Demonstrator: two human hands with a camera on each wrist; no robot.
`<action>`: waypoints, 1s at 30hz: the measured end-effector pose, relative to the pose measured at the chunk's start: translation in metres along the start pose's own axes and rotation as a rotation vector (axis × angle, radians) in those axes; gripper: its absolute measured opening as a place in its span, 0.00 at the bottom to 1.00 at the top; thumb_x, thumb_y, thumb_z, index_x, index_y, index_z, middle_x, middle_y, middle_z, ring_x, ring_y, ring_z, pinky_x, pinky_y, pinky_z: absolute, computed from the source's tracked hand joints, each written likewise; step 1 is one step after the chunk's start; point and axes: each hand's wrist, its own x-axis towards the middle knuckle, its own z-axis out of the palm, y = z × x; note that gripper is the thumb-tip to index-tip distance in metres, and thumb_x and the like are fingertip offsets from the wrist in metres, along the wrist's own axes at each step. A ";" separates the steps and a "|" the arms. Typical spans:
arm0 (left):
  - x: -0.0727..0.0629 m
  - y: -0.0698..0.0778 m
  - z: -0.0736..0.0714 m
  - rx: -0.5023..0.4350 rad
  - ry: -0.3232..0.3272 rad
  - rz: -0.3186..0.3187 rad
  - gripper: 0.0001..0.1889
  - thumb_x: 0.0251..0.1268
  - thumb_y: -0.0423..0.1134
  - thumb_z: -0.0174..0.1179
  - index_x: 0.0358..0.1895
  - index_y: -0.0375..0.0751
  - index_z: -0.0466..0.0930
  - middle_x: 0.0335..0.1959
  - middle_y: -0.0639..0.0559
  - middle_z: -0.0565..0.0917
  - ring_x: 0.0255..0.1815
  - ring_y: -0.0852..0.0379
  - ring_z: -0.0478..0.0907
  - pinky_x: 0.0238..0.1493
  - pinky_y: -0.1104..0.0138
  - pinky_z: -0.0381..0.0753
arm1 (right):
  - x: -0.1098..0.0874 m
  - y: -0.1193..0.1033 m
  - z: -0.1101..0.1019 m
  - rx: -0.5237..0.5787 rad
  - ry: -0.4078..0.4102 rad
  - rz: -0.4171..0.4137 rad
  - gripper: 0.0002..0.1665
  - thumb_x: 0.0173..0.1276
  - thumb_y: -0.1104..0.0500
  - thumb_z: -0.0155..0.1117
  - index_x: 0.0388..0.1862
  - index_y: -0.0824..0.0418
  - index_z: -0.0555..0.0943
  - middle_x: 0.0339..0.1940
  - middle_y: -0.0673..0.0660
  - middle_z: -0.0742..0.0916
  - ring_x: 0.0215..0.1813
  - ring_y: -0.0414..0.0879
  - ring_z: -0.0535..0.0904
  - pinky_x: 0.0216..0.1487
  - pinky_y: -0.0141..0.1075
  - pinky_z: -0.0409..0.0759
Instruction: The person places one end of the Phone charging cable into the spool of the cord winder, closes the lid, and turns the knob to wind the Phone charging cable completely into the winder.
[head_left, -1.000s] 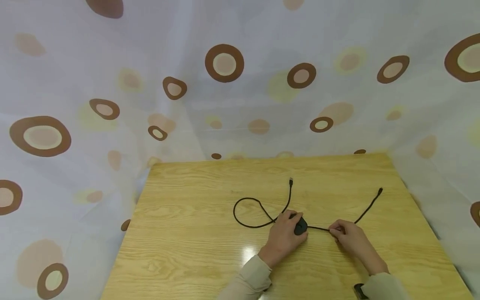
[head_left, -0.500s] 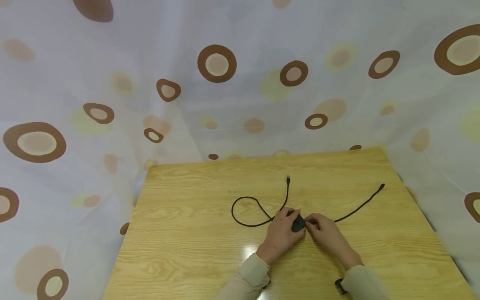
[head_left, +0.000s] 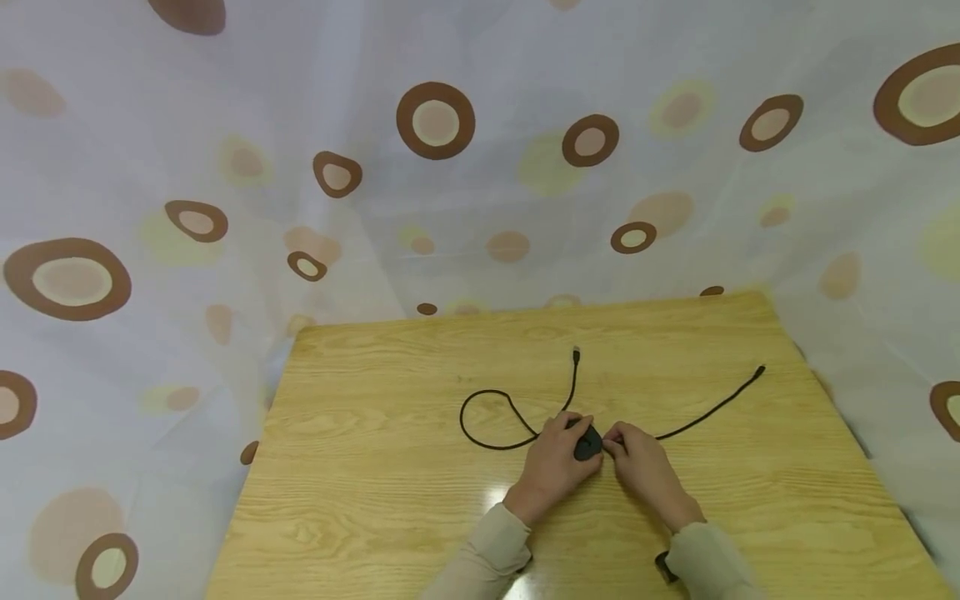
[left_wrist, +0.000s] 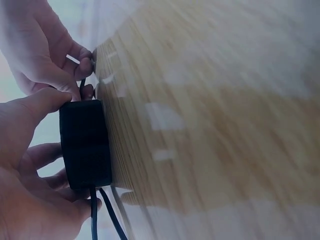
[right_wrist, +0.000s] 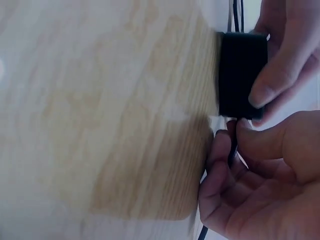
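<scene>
A small black box-shaped device (head_left: 587, 444) with rounded corners sits on the wooden table. My left hand (head_left: 553, 462) grips it from the left, thumb and fingers on opposite sides, as the left wrist view confirms. Close to the device's right side, my right hand (head_left: 643, 468) pinches a black cable (head_left: 712, 412) between thumb and fingers. Those fingertips hide where cable and device meet. In the left wrist view, two black cords (left_wrist: 94, 215) leave the device's other side. One cord forms a loop (head_left: 483, 392) on the left; another stretch ends in a USB plug (head_left: 576, 354).
The right-hand cable ends in a small black plug (head_left: 759, 372) toward the table's right side. A spotted white curtain (head_left: 510, 183) surrounds the wooden table (head_left: 360, 483) at the back and sides. Beside the right sleeve shows a dark object (head_left: 664, 568), perhaps the wrist camera.
My right hand has moved left, from partway along the cable up to the device's side. My left hand keeps its grip on the device. The view has shifted slightly.
</scene>
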 end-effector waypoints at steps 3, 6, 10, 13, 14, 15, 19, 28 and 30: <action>-0.002 0.000 -0.003 -0.008 -0.008 0.000 0.31 0.76 0.53 0.64 0.78 0.52 0.73 0.71 0.51 0.77 0.70 0.47 0.78 0.60 0.62 0.85 | 0.000 0.002 -0.002 0.023 -0.014 0.025 0.08 0.80 0.61 0.62 0.42 0.62 0.86 0.39 0.57 0.90 0.39 0.46 0.83 0.41 0.42 0.79; -0.004 -0.001 -0.006 -0.007 -0.007 0.006 0.31 0.75 0.52 0.65 0.77 0.51 0.73 0.71 0.51 0.77 0.73 0.47 0.77 0.68 0.58 0.82 | 0.002 0.004 -0.004 0.050 -0.037 0.051 0.09 0.80 0.59 0.63 0.43 0.61 0.87 0.40 0.57 0.90 0.39 0.45 0.82 0.40 0.40 0.78; -0.005 -0.004 -0.008 0.011 0.003 0.038 0.31 0.75 0.52 0.66 0.76 0.49 0.75 0.70 0.51 0.78 0.74 0.47 0.77 0.78 0.51 0.73 | 0.003 0.007 -0.008 0.074 -0.059 0.066 0.09 0.79 0.58 0.64 0.43 0.61 0.88 0.41 0.57 0.90 0.38 0.44 0.80 0.40 0.39 0.76; -0.004 -0.007 -0.007 0.028 0.003 0.055 0.31 0.74 0.54 0.66 0.76 0.49 0.75 0.69 0.51 0.79 0.75 0.47 0.76 0.80 0.49 0.69 | 0.004 0.008 -0.010 0.086 -0.069 0.073 0.09 0.79 0.58 0.64 0.43 0.62 0.88 0.39 0.56 0.90 0.36 0.44 0.79 0.39 0.39 0.75; -0.004 -0.009 -0.007 0.029 0.000 0.055 0.31 0.74 0.54 0.66 0.76 0.50 0.75 0.69 0.52 0.79 0.75 0.46 0.76 0.81 0.48 0.68 | 0.004 0.008 -0.011 0.094 -0.074 0.081 0.09 0.79 0.59 0.64 0.44 0.63 0.88 0.37 0.56 0.89 0.35 0.44 0.79 0.38 0.38 0.75; -0.004 -0.010 -0.007 0.029 -0.002 0.054 0.31 0.74 0.54 0.66 0.76 0.50 0.75 0.70 0.52 0.79 0.75 0.46 0.76 0.81 0.48 0.68 | 0.004 0.008 -0.011 0.103 -0.078 0.086 0.10 0.79 0.59 0.64 0.44 0.63 0.88 0.35 0.56 0.89 0.33 0.44 0.79 0.37 0.38 0.75; -0.005 -0.015 -0.008 0.004 -0.009 0.034 0.31 0.75 0.54 0.66 0.77 0.51 0.74 0.70 0.52 0.78 0.74 0.48 0.76 0.82 0.49 0.67 | 0.004 0.008 -0.013 0.137 -0.089 0.097 0.10 0.79 0.59 0.63 0.45 0.65 0.88 0.29 0.55 0.87 0.28 0.44 0.78 0.33 0.37 0.75; -0.011 -0.024 -0.017 -0.063 -0.042 0.001 0.32 0.75 0.53 0.65 0.78 0.52 0.72 0.72 0.52 0.77 0.76 0.45 0.74 0.75 0.49 0.75 | 0.002 0.008 -0.015 0.123 -0.078 0.112 0.11 0.79 0.58 0.64 0.47 0.65 0.88 0.31 0.55 0.87 0.30 0.44 0.77 0.36 0.38 0.73; -0.012 -0.026 -0.019 -0.068 -0.051 -0.002 0.32 0.75 0.53 0.65 0.78 0.51 0.72 0.72 0.52 0.77 0.76 0.46 0.74 0.77 0.49 0.73 | 0.002 0.007 -0.015 0.130 -0.079 0.118 0.11 0.79 0.58 0.64 0.47 0.65 0.88 0.30 0.55 0.87 0.29 0.44 0.77 0.35 0.38 0.73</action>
